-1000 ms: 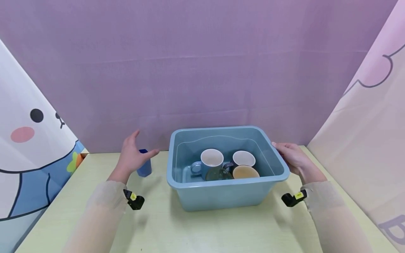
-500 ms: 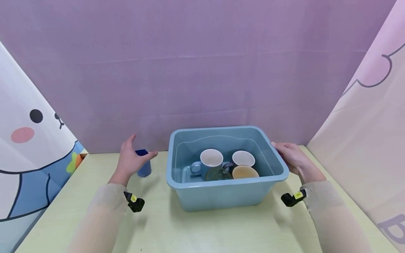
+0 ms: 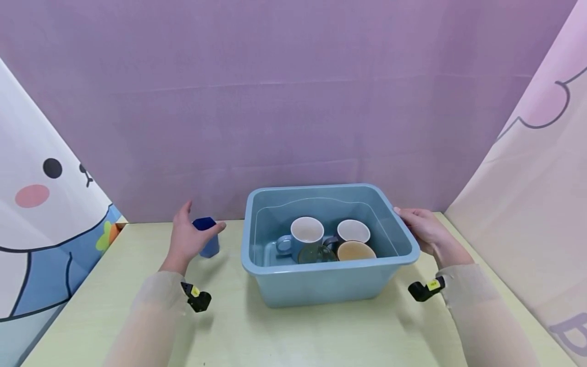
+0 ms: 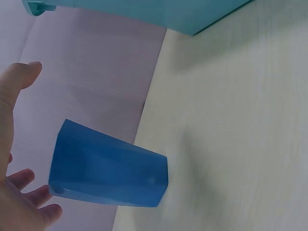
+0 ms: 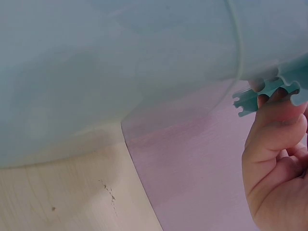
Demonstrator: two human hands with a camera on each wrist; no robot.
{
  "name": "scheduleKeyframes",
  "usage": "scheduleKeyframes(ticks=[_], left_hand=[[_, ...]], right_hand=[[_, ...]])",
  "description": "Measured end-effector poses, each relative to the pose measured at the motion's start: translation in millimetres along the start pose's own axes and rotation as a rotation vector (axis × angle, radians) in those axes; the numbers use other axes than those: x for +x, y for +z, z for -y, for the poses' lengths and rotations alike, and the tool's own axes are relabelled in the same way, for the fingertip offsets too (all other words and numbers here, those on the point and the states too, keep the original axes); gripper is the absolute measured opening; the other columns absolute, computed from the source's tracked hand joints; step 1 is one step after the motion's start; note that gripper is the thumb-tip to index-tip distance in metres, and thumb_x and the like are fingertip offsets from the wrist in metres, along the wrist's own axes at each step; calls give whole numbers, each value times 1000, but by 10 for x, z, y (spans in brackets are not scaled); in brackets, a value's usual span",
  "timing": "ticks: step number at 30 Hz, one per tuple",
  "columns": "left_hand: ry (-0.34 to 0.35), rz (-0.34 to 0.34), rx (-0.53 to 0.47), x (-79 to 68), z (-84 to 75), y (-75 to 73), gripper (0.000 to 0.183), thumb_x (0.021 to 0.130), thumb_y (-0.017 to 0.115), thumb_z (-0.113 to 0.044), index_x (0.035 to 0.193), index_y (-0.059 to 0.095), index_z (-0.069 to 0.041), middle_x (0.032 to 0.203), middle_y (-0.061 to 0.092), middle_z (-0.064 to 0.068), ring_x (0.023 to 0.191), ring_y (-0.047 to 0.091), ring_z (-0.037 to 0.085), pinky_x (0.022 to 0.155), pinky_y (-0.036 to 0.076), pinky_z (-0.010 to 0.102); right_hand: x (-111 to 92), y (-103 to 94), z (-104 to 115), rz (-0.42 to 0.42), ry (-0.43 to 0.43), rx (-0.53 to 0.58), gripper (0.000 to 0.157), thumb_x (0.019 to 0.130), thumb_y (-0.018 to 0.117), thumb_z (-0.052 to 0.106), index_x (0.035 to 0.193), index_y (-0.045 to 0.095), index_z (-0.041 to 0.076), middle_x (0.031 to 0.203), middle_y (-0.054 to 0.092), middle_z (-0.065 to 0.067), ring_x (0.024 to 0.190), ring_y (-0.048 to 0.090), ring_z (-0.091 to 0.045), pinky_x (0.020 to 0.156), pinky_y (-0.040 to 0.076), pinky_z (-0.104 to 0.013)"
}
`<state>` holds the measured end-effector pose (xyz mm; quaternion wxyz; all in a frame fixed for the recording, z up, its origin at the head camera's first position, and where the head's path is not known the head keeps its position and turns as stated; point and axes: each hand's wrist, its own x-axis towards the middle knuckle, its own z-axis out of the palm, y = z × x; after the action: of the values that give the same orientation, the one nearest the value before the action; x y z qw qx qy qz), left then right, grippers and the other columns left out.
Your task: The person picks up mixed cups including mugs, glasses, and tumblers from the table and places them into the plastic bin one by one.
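Observation:
My left hand [image 3: 188,237] is spread beside a blue faceted cup [image 3: 211,248] that stands on the table, left of the tub. In the left wrist view the thumb points past the mouth of this cup [image 4: 110,168], and several fingertips lie near its rim. My right hand [image 3: 424,232] grips the right rim of a light blue plastic tub [image 3: 321,285]; in the right wrist view its fingers curl under the ribbed rim. Inside the tub are a blue mug [image 3: 307,232] with white interior, a dark mug [image 3: 353,230], a cup with tan interior [image 3: 355,251] and a dark green translucent vessel [image 3: 316,253].
A purple cloth [image 3: 293,102] hangs right behind the pale wooden table [image 3: 293,336]. Printed cloths flank it, a cartoon one [image 3: 36,214] at left and a pale one [image 3: 541,204] at right.
My left hand has shifted slightly to the left, so more of the blue cup's top shows between thumb and fingers. The right hand, tub and mugs have stayed in place.

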<state>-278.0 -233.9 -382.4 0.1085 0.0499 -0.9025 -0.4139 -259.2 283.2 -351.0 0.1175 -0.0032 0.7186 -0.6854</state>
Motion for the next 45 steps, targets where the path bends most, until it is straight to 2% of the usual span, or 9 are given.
scheduleKeyframes(ticks=[6, 14, 23, 34, 45], left_hand=[[-25, -9, -19, 12, 47, 48, 110, 77, 72, -50, 153, 3, -11, 155, 11, 24, 137, 24, 46, 103, 31, 65], [-46, -29, -64, 23, 108, 107, 112, 75, 74, -50, 152, 4, -9, 157, 11, 19, 139, 22, 43, 108, 28, 61], [-122, -35, -111, 33, 195, 185, 112, 76, 73, -52, 153, 1, -13, 157, 13, 18, 139, 25, 42, 107, 30, 61], [-178, -59, -155, 32, 227, 277, 117, 72, 72, -60, 153, 2, -13, 156, 16, 19, 138, 25, 42, 107, 30, 61], [-223, -142, -209, 42, 299, 325, 110, 75, 76, -46, 153, 5, -14, 152, 26, 19, 136, 30, 40, 108, 30, 59]], right_hand=[[-6, -1, -5, -4, -4, -3, 33, 98, 50, 33, 82, 75, 20, 69, 65, 5, 63, 61, -7, 61, 54, -22], [-2, -2, -7, 3, -9, -5, 33, 98, 49, 33, 81, 75, 20, 69, 65, 5, 62, 61, -7, 61, 54, -22], [-16, -7, 2, 4, -9, -12, 32, 97, 50, 35, 82, 75, 21, 71, 65, 6, 64, 62, -7, 62, 55, -22], [-11, -8, -3, 5, -10, -4, 33, 98, 50, 34, 82, 75, 20, 69, 65, 5, 63, 61, -8, 60, 55, -23], [-3, -5, -8, 15, -13, 19, 33, 98, 50, 33, 82, 74, 19, 70, 65, 5, 63, 62, -7, 60, 55, -23]])
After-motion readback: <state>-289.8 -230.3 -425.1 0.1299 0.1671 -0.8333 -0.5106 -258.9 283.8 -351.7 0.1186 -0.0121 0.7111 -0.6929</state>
